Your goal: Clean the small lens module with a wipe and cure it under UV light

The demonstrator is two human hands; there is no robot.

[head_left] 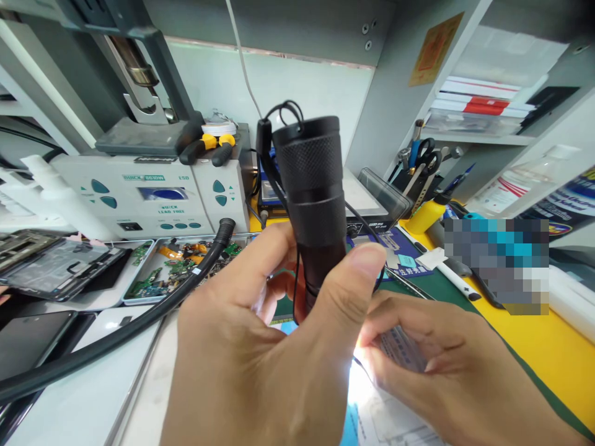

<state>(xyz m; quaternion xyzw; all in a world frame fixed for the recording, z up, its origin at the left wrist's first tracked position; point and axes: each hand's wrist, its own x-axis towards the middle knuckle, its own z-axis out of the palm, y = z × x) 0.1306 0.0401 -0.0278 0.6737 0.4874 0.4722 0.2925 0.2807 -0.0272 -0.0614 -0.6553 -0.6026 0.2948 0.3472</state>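
Observation:
My left hand (pixel 260 347) is wrapped round a black flashlight (pixel 316 186) with a knurled end, held upright with its head down. A black wrist cord (pixel 264 148) loops from its top end. Bright light falls below it, on my right hand's fingertips and on papers (pixel 388 415) with print. My right hand (pixel 432 353) is closed in a pinch close to the flashlight's lower end. What it pinches is lost in the glare. A pale printed label or sheet (pixel 402 348) shows behind its fingers, and I cannot tell whether the hand touches it.
A hot air station (pixel 158 198) stands at the back left, its black hose (pixel 186 282) curving to the front left. A tray (pixel 139 300) of circuit boards and phone parts (pixel 60 260) lie left. On the right are a yellow bottle (pixel 425 214), a tool holder (pixel 421 179) and a clear bottle (pixel 520 179).

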